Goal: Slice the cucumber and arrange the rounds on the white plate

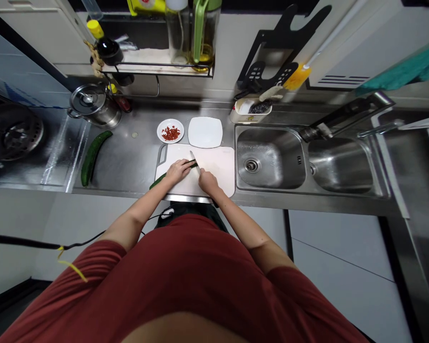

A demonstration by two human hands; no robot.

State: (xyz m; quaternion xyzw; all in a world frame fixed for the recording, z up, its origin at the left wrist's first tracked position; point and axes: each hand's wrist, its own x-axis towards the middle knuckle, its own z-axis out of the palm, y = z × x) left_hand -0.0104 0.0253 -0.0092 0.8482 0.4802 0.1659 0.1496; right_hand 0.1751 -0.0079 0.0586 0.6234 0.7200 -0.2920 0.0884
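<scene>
On a white cutting board (219,166) lies a dark green cucumber (158,181), partly covered by my left hand (178,171). The fingers of that hand are closed down on it close to its right end. My right hand (208,182) is wrapped round the handle of a knife (194,159), whose blade points away from me and meets the cucumber just right of my left fingertips. Behind the board are a white plate (205,132) with a bare surface and a small round plate (161,127) of chopped red pieces (171,133).
Another long cucumber (93,157) lies on the steel counter (136,162) at left, near a lidded pot (93,105). A double sink (271,159) adjoins the board's right side. A shelf (153,69) with bottles hangs above, and a utensil holder (240,114) stands behind the sink.
</scene>
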